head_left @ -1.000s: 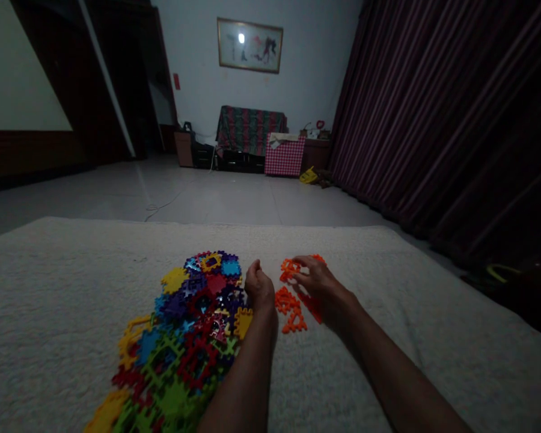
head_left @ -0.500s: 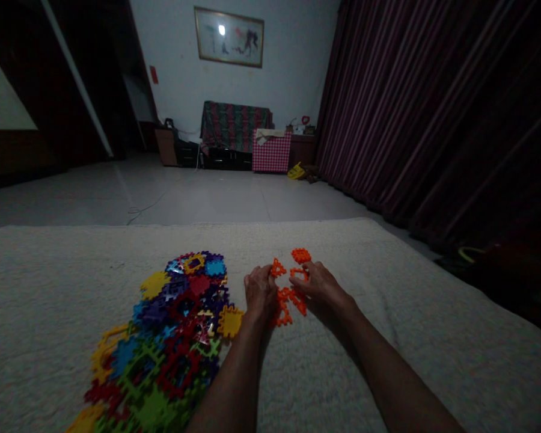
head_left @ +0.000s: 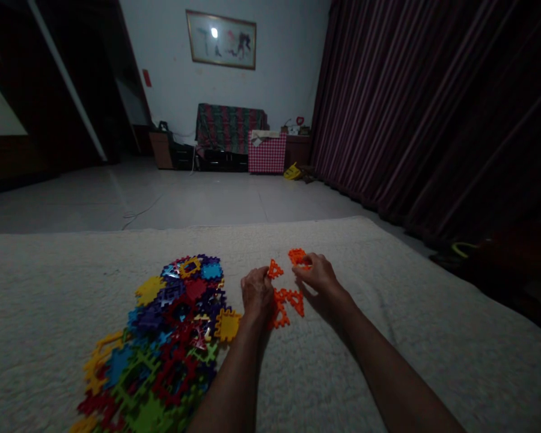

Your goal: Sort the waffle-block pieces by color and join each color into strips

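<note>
My left hand (head_left: 256,293) is closed, fingertips pinching the edge of a small orange triangle tile (head_left: 275,270). My right hand (head_left: 320,276) pinches an orange square frame tile (head_left: 303,265), partly hidden by the fingers. Just behind that frame is another orange square tile (head_left: 295,255); whether the two touch I cannot tell. More orange toothed triangle tiles (head_left: 296,302) lie on the mat between my hands, some partly covered by my left hand. A yellow square tile (head_left: 228,325) lies beside my left wrist.
A pile of toothed plastic tiles (head_left: 151,317) in many colours spreads left of my left arm. Everything lies on a pale quilted mat (head_left: 351,240). Beyond its edge are a tiled floor (head_left: 216,198), a cloth-covered cabinet (head_left: 267,153) and dark curtains (head_left: 365,108).
My right hand has lifted the orange square frame away from the lower triangles, toward the orange square behind. My left hand stays at the triangle. The view has shifted slightly.
</note>
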`<state>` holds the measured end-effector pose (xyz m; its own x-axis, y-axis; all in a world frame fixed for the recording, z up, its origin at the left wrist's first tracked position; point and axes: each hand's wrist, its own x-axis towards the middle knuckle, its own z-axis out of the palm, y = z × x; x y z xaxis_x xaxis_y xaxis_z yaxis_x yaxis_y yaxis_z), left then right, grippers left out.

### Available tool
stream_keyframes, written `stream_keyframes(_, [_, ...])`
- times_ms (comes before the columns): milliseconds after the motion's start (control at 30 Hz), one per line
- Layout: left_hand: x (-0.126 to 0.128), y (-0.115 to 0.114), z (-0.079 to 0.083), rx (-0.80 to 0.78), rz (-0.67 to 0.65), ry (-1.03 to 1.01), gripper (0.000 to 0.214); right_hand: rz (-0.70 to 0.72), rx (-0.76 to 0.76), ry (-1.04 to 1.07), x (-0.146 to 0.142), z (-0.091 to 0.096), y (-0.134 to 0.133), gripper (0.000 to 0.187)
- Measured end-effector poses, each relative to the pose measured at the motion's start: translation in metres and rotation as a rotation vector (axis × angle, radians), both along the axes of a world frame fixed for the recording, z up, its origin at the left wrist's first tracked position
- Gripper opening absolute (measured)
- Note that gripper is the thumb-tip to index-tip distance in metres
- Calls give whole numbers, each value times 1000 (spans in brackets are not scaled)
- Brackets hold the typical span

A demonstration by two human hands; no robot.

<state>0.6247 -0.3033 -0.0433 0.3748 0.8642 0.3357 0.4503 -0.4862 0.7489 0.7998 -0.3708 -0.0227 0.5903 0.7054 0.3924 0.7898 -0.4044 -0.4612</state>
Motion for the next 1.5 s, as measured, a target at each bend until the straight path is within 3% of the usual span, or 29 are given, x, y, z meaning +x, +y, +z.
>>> stream_keyframes(100, [0, -1, 1, -16, 15, -15, 38, -87, -13, 22, 8, 4, 15, 36])
stream_keyframes(267, [0, -2, 2, -9, 10, -25, 39, -114, -20, 5, 13, 10, 34, 37])
stream_keyframes(433, [2, 2, 0, -62, 8, -116, 38, -124, 57, 14, 15, 4, 27, 40])
stream_keyframes(567, [4, 9, -2, -251, 81, -372, 35, 16, 224, 77, 3, -4, -2, 30])
stream_keyframes(767, [4, 16, 0, -554, 120, -820, 36, 320, 161, 273, -48, -9, -51, 32])
stream_keyframes(933, [8, 14, 8, -738, 134, -927, 39, 470, 67, 37, -90, -12, -69, 58])
stream_keyframes(1000, [10, 12, 8, -773, 116, -906, 40, 489, 29, -28, -97, -12, -71, 60])
stream_keyframes(1133, [13, 9, 6, -787, 79, -861, 39, 463, 48, -54, -92, -13, -68, 51])
stream_keyframes(1333, [17, 2, 5, -810, 46, -857, 40, 420, 150, -53, -60, -25, -68, 45])
stream_keyframes(1500, [17, -2, 5, -707, 140, -819, 39, 324, 225, 9, -48, -28, -70, 36])
